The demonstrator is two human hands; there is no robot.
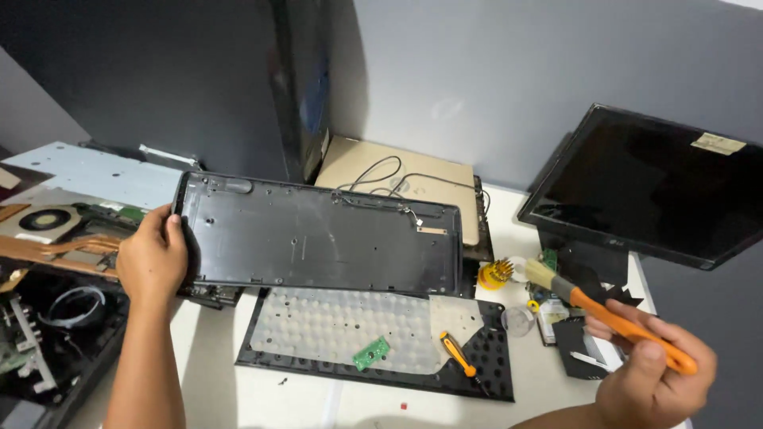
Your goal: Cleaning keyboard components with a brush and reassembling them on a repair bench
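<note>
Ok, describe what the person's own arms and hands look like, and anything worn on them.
Both forearms are bare as far as the frame shows: no sleeves, gloves, watch or bands. The left hand and right hand show no rings; fingernails are short and unpainted.

Two hands are in view: the left hand (151, 258) at the lower left of the frame and the right hand (648, 377) at the lower right. One orange-handled brush (612, 314) sits in the right hand. Two black keyboard shell halves show: one rear shell (318, 234) at the centre and one front frame (493, 365) below it. There is one translucent dome sheet (342, 326), one small green circuit board (371, 353), one orange-handled screwdriver (458, 355), and one dark monitor (660, 187) at the upper right.
</note>
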